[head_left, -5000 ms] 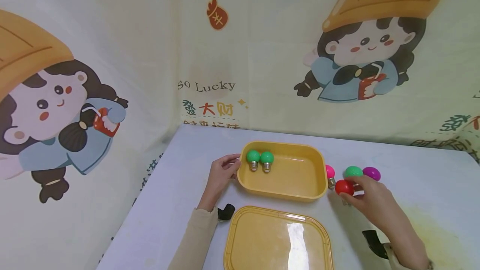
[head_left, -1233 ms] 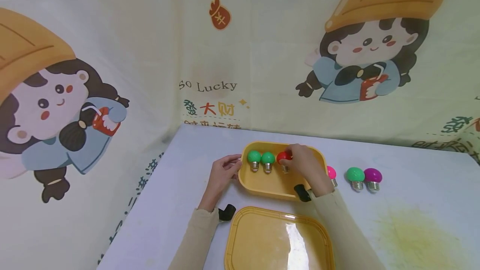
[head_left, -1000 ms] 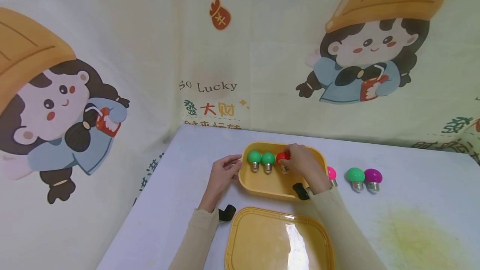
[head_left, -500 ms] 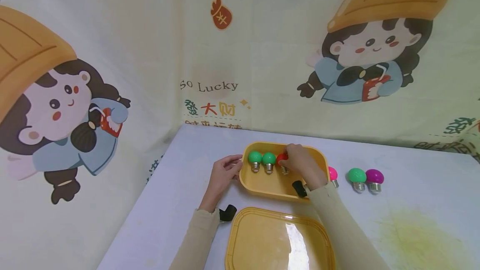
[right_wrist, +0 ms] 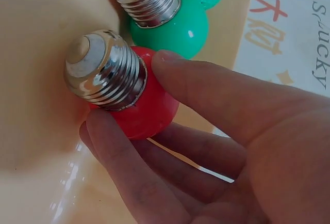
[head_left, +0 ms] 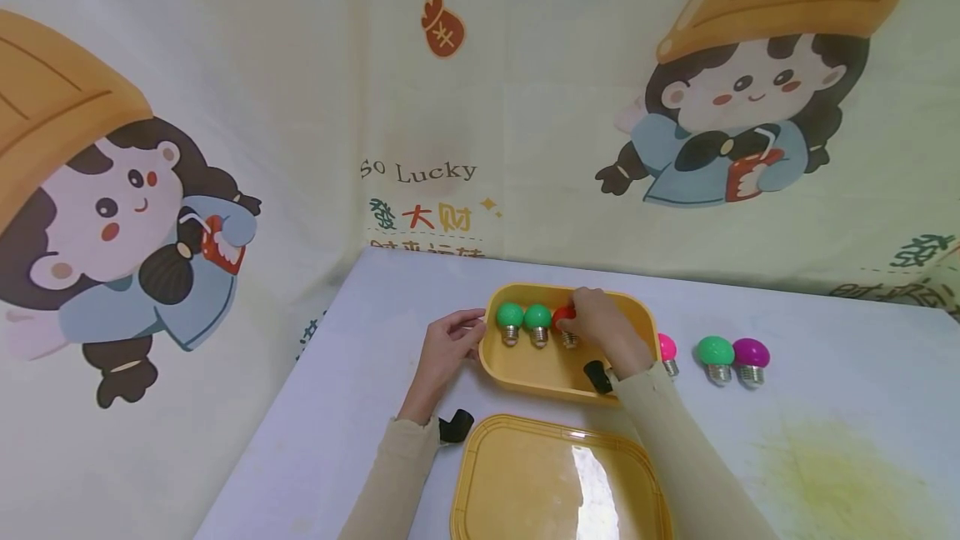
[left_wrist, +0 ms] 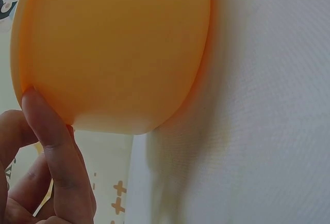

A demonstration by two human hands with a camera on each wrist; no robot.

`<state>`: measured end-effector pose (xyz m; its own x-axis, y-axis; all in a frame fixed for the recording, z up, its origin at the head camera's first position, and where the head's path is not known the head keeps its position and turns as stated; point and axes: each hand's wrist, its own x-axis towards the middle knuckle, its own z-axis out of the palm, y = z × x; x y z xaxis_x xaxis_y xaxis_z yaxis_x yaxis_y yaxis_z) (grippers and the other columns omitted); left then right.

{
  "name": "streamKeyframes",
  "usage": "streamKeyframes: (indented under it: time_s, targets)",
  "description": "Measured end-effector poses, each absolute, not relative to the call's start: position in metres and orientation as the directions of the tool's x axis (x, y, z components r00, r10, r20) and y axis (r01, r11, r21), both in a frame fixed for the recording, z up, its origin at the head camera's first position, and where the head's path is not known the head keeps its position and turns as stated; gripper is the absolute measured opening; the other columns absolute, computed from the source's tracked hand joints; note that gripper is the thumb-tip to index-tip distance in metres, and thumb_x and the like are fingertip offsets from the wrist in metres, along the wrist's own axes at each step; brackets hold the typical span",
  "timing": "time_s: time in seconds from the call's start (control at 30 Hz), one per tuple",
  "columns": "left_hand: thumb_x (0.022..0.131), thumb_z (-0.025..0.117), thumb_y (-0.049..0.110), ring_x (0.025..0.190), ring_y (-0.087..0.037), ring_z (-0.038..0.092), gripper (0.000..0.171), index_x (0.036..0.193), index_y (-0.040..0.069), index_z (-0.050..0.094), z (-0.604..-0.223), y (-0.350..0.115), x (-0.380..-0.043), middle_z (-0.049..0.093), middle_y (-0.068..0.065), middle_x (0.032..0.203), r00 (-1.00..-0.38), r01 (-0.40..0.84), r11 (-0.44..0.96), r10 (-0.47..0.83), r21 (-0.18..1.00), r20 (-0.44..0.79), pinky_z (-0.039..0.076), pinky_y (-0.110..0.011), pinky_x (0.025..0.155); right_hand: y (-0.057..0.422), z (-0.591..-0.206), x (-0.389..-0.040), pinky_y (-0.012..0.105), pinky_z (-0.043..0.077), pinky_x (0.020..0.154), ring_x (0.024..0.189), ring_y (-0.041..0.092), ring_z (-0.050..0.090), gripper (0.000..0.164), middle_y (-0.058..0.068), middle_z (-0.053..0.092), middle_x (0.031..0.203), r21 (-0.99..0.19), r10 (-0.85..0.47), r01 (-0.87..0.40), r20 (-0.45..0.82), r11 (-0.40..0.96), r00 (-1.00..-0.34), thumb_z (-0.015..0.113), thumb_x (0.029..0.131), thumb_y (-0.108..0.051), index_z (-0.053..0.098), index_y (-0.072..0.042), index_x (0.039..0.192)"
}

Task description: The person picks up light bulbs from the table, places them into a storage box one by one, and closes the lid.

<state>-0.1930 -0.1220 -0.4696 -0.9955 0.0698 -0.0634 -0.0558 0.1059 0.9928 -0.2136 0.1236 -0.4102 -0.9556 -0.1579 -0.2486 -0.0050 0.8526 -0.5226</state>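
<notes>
On the table (head_left: 352, 357), loose left hand (head_left: 447, 346) touching the box (head_left: 536, 370), right hand (head_left: 603, 325) is apparently placing a pinched red bulb (right_wrist: 148, 109) inside, calling for release.

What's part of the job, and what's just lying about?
Likely the job: red bulb in right hand; yellow box touched by left hand; two green bulbs inside.
Lying about, perhaps waiting: pink bulb; loose green bulb; purple bulb; yellow tray.

Red bulb (right_wrist: 129, 87); green bulbs (head_left: 537, 319); yellow box (head_left: 540, 369); cream cartoon-printed backdrop (head_left: 555, 107).
</notes>
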Motion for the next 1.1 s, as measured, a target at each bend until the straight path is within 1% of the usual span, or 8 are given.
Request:
streamKeyframes:
  time_s: [0.13,0.23,0.4,0.63,0.8,0.97,1.1]
  targets:
    - [0.095,0.067,0.012,0.076,-0.015,0.064,0.029,0.122,0.002,0.068,-0.469,-0.122,-0.193,0.067,-0.017,0.109,-0.995,-0.049,0.101,0.076,0.994,-0.057,0.055,-0.023,0.058,0.123,-0.410,-0.214,0.026,0.042,0.063,0.073,0.022,0.052,0.026,0.011,0.056,0.083,-0.520,-0.157,-0.008,-0.244,0.854,-0.957,0.070,0.093,-0.017,0.060,0.004,0.104]
    - [0.094,0.068,0.013,0.075,-0.014,0.064,0.030,0.122,0.003,0.068,-0.469,-0.122,-0.193,0.068,-0.016,0.110,-0.995,-0.055,0.097,0.079,0.994,-0.063,0.055,-0.023,0.058,0.123,-0.409,-0.213,0.027,0.043,0.065,0.075,0.023,0.052,0.028,0.012,0.057,0.086,-0.514,-0.154,-0.006,-0.245,0.858,-0.957,0.070,0.093,-0.018,0.060,0.005,0.106]
    - [0.094,0.068,0.013,0.073,-0.013,0.063,0.029,0.122,0.005,0.069,-0.470,-0.122,-0.193,0.068,-0.016,0.110,-0.994,-0.063,0.099,0.082,0.993,-0.071,0.055,-0.023,0.057,0.124,-0.407,-0.212,0.028,0.047,0.069,0.080,0.024,0.053,0.031,0.012,0.059,0.091,-0.514,-0.145,0.010,-0.260,0.858,-0.955,0.070,0.094,-0.020,0.061,0.004,0.110]
    - [0.095,0.067,0.012,0.073,-0.012,0.063,0.030,0.123,0.002,0.067,-0.471,-0.123,-0.194,0.067,-0.019,0.111,-0.994,-0.057,0.102,0.086,0.993,-0.066,0.054,-0.023,0.057,0.127,-0.402,-0.208,0.031,0.051,0.074,0.085,0.025,0.055,0.039,0.014,0.061,0.098,-0.503,-0.155,-0.013,-0.242,0.864,-0.958,0.070,0.094,-0.022,0.061,0.006,0.119]
    - [0.095,0.067,0.013,0.070,-0.010,0.062,0.030,0.123,0.003,0.068,-0.471,-0.123,-0.193,0.067,-0.019,0.112,-0.995,-0.056,0.118,0.081,0.991,-0.066,0.054,-0.022,0.057,0.129,-0.397,-0.204,0.037,0.054,0.083,0.089,0.028,0.056,0.043,0.018,0.064,0.106,-0.478,-0.156,-0.033,-0.221,0.878,-0.963,0.070,0.094,-0.025,0.061,0.006,0.122]
    - [0.095,0.067,0.013,0.070,-0.010,0.062,0.030,0.123,0.003,0.068,-0.470,-0.123,-0.193,0.068,-0.019,0.112,-0.995,-0.054,0.117,0.080,0.992,-0.064,0.054,-0.022,0.057,0.133,-0.394,-0.199,0.046,0.054,0.091,0.094,0.032,0.059,0.042,0.023,0.066,0.114,-0.457,-0.177,-0.076,-0.182,0.886,-0.967,0.069,0.094,-0.025,0.063,0.008,0.120]
    - [0.095,0.067,0.013,0.070,-0.010,0.062,0.030,0.123,0.003,0.068,-0.469,-0.123,-0.193,0.068,-0.018,0.111,-0.995,-0.050,0.118,0.079,0.992,-0.059,0.054,-0.022,0.057,0.138,-0.392,-0.194,0.048,0.054,0.091,0.097,0.035,0.062,0.037,0.023,0.068,0.112,-0.446,-0.198,-0.124,-0.124,0.886,-0.972,0.070,0.093,-0.021,0.065,0.008,0.116]
